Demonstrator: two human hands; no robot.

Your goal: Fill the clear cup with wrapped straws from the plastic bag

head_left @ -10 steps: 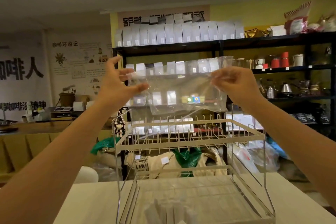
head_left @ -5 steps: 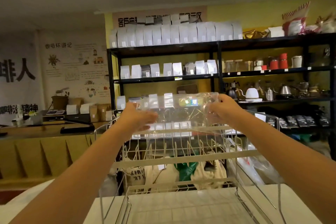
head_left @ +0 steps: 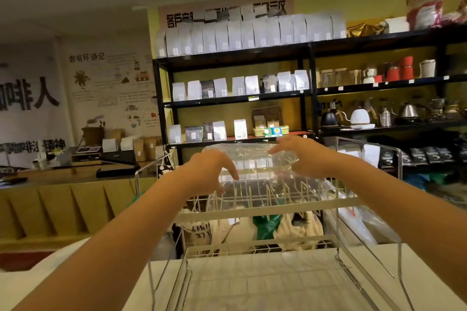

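A clear, crumpled plastic bag (head_left: pixel 255 159) lies across the top tier of a white wire rack (head_left: pixel 267 206). I see no straws inside it. My left hand (head_left: pixel 211 171) hovers at the bag's left end, fingers spread and pointing down, gripping nothing. At the bag's right end my right hand (head_left: pixel 302 156) rests with its fingers stretched out flat over the plastic, not closed on it. Neither the clear cup nor any wrapped straws are in view.
The two-tier rack stands on a white table (head_left: pixel 161 278) right in front of me, its lower tray (head_left: pixel 262 285) near my chest. Behind it are sacks (head_left: pixel 227 230), black shelves (head_left: pixel 310 68) with white pouches and kettles, and a wooden counter (head_left: pixel 63 184) at left.
Both hands brought the bag down from head height onto the rack's top tier. Their pinch on its corners has loosened and the fingers are now spread.
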